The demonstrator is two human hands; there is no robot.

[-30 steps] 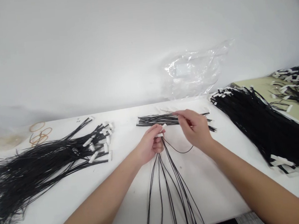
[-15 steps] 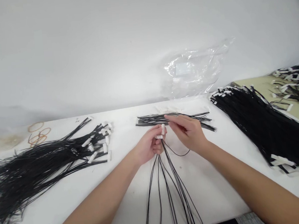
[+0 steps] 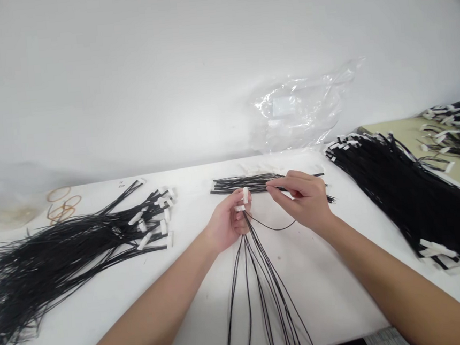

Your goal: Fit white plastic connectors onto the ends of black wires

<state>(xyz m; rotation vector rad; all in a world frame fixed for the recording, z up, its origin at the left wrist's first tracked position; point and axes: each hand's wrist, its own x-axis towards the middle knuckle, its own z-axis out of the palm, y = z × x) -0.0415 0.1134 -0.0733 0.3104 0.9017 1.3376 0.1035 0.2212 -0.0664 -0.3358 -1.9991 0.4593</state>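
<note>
My left hand (image 3: 231, 220) is closed around two white plastic connectors; one connector (image 3: 245, 195) stands upright at the fingertips and the other (image 3: 239, 208) lies crosswise just below. Several thin black wires (image 3: 259, 277) hang from this hand toward the front table edge. A single black wire (image 3: 273, 228) curves from the connectors across to my right hand (image 3: 300, 196). Thumb and forefinger of that hand are pinched together, with the wire's end hidden in the grip. Behind both hands lies a short bundle of black wires (image 3: 235, 184).
On the left spreads a large pile of black wires with white connectors (image 3: 99, 243); rubber bands (image 3: 61, 209) lie behind it. Another thick bundle (image 3: 401, 195) fills the right side. A clear plastic bag (image 3: 309, 112) leans on the wall. More cables (image 3: 455, 120) lie at far right.
My right hand has moved to the right, away from the left one, and its fingers have come together. My left hand has shifted slightly left with the connectors.
</note>
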